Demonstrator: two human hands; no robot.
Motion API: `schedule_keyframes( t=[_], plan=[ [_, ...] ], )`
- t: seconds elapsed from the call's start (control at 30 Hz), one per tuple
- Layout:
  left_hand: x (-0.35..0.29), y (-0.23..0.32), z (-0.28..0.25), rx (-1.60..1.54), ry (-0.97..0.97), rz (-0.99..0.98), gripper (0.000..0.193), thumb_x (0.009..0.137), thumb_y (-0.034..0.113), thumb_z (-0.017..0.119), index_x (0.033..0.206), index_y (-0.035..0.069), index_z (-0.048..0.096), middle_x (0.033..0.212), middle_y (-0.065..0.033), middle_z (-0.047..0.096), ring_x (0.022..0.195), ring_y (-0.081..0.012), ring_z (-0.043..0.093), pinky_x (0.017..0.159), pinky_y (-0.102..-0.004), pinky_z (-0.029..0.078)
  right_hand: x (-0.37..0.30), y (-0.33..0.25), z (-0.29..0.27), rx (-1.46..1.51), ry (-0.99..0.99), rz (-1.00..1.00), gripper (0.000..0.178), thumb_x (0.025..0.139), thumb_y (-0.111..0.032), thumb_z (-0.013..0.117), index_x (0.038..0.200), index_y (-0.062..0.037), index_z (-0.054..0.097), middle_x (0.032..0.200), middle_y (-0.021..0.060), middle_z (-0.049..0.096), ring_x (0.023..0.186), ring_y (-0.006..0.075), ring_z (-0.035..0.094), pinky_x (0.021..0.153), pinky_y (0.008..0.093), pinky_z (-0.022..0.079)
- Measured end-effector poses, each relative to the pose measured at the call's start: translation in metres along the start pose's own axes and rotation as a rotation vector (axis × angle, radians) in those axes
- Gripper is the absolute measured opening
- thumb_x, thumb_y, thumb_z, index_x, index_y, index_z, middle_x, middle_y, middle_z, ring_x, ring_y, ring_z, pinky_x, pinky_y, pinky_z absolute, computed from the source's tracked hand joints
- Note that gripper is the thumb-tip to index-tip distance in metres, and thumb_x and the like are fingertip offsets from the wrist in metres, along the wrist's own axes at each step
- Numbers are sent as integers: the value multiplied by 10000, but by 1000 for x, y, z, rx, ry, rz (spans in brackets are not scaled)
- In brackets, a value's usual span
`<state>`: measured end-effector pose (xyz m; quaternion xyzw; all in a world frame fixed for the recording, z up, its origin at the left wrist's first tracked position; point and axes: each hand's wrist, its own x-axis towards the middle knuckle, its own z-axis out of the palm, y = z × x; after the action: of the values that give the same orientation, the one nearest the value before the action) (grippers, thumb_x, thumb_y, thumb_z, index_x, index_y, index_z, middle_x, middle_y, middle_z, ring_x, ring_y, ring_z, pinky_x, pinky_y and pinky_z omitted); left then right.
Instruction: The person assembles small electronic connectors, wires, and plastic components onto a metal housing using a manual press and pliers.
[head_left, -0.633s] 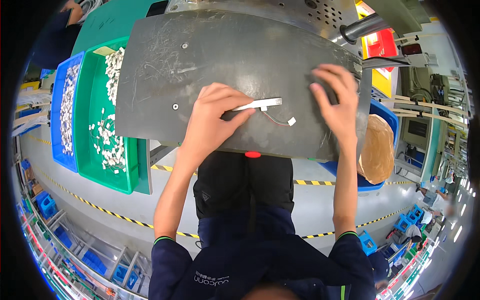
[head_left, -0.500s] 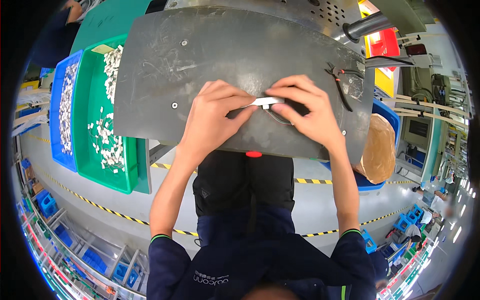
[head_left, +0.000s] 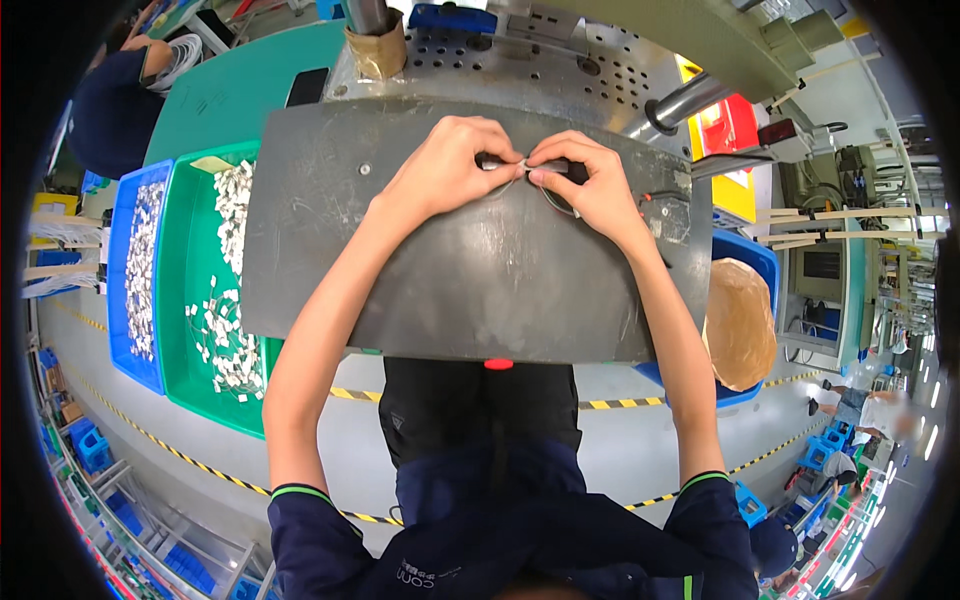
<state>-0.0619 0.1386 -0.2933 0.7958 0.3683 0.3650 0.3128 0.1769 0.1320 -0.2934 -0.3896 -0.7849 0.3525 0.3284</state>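
Both hands meet over the far half of the dark grey work board. My left hand (head_left: 452,168) pinches one side of a small white connector (head_left: 524,167), thumb and forefinger closed. From the other side my right hand (head_left: 592,180) grips the same piece between thumb and fingertips. Fingers cover most of it, so its full shape is hidden. A thin wire (head_left: 556,203) loops out under the right thumb and lies close to the board (head_left: 480,290).
At the left, a green bin (head_left: 190,375) and a blue bin (head_left: 148,375) hold many small white connectors. Red-handled pliers (head_left: 662,196) lie beyond my right forearm. A brown paper-lined blue tub (head_left: 768,262) stands at right. A perforated metal plate (head_left: 520,75) and steel post (head_left: 680,105) rise behind.
The whole view has shifted, with the board lower in the picture. My hands have moved farther from my body and closer together, and the white piece is now mostly covered by fingers.
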Motion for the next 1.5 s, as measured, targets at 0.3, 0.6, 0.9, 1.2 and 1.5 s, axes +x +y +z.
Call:
schedule_keyframes(
  t=[0.3, 0.6, 0.9, 1.2, 1.5],
  plan=[
    [10, -11, -3, 18, 58, -24, 236, 849, 158, 842, 979, 18, 703, 947, -90, 721, 887, -265, 697, 812, -376, 562, 12, 16, -3, 17, 112, -6, 225, 816, -60, 866, 1013, -27, 761, 1092, 68, 742, 1035, 231, 711, 931, 343, 556],
    [-2, 3, 12, 405, 164, 110, 182, 791, 129, 833, 830, 34, 684, 957, -70, 716, 896, -289, 693, 829, -421, 565, 4, 8, 6, -236, 215, -173, 205, 777, -26, 856, 921, -14, 711, 1100, 74, 727, 1031, 280, 697, 904, 375, 561],
    [-6, 0, 22, 591, 207, 245, 117, 797, 91, 823, 839, 14, 745, 1050, -74, 773, 963, -281, 722, 865, -405, 587, -6, 3, 15, -402, 270, -188, 147, 840, -38, 814, 964, 2, 745, 1160, 80, 746, 1143, 293, 676, 981, 402, 512],
    [-5, -6, 13, 505, 167, 277, 123, 789, 93, 830, 848, 12, 759, 1031, -69, 775, 953, -265, 722, 860, -395, 585, -1, 6, 11, -463, 247, -290, 150, 813, -4, 815, 940, -8, 736, 1169, 65, 748, 1112, 275, 685, 983, 407, 503],
    [-2, -7, -12, 388, 31, 259, 110, 804, 73, 806, 879, -2, 778, 1080, -73, 777, 977, -283, 720, 860, -392, 580, 1, 4, -5, -380, 131, -249, 119, 828, -57, 822, 921, -28, 754, 1154, 43, 706, 1053, 268, 663, 956, 411, 514]
  ],
)
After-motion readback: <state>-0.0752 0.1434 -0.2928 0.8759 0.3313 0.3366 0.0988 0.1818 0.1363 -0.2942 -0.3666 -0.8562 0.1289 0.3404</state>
